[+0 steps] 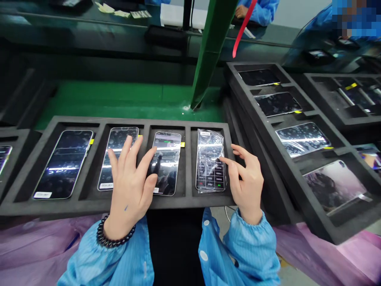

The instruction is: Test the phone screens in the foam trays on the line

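Note:
A dark foam tray in front of me holds a row of smartphones, one per compartment. My right hand points its index finger at the right edge of the film-wrapped phone, whose lit screen shows a grid of buttons. Over the second and third phones hovers my left hand, its fingers spread and holding nothing. The third phone has a lit bar near its top. Partly covered by my fingers is the second phone. At the far left lies a phone with a dark screen.
Stacked foam trays with several phones stand at the right, and another tray lies beyond. A green post rises behind my tray. A red strip hangs near it. People in blue sleeves sit across the bench.

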{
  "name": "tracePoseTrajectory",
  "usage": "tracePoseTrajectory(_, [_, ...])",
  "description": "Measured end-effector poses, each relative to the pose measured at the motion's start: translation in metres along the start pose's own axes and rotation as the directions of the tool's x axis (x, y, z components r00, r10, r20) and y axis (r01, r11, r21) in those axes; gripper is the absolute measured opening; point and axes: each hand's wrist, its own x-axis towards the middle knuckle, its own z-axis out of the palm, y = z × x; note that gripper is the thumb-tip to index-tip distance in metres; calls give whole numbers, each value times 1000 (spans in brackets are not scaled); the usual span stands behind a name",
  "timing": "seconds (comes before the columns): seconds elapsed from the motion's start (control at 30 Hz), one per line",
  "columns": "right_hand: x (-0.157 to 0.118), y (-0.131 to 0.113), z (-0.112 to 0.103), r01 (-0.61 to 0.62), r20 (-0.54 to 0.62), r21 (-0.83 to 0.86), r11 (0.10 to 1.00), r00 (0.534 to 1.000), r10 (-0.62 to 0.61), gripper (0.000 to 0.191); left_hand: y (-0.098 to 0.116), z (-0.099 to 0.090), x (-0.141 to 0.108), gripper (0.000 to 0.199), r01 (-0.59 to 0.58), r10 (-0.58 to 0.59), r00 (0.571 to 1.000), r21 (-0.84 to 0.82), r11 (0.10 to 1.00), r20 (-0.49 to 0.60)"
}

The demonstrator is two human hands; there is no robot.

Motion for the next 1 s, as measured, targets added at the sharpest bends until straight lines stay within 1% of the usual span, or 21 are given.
tracePoseTrajectory(0.03, [0, 0, 0, -2, 4, 9, 1000, 1000, 2, 30, 0, 0, 0, 52, 13, -13, 1000, -3, 1000, -10])
tracePoseTrajectory(0.13, [0, 1, 1, -3, 12, 30, 1000, 1000, 3, 29, 0, -1, 0, 52, 16, -17, 999, 7, 1000, 32])
tracePoseTrajectory(0.27, [0, 2, 0, -1, 5, 28, 1000, 1000, 1, 29, -6, -7, -8, 54, -38, 38, 999, 35, 999, 1])
tracePoseTrajectory(0.33, [0, 2, 0, -2, 4, 29, 1000, 1000, 2, 30, -11, -13, -13, 57, -49, 48, 999, 58, 997, 13])
tracePoseTrajectory(0.47, [1, 2, 2, -8, 21, 46, 999, 1000, 7, 31, -18, -17, -14, 60, 4, -7, 999, 88, 996, 36])
tracePoseTrajectory(0.57, [1, 3, 2, -12, 25, 50, 999, 1000, 10, 31, -13, -13, -3, 58, 17, -24, 997, 104, 994, 68])
tracePoseTrajectory(0.77, [-1, 4, 2, -27, 26, 67, 997, 999, 26, 32, 6, -3, 17, 52, 9, -25, 990, 115, 993, 135])
tracePoseTrajectory(0.9, [-1, 4, 2, -32, 26, 67, 997, 999, 30, 31, 10, -1, 20, 52, 14, -29, 988, 100, 995, 151])
tracePoseTrajectory(1.0, [-1, 4, 2, -35, 26, 74, 997, 999, 33, 30, 7, -2, 20, 51, 30, -38, 993, 67, 997, 110])
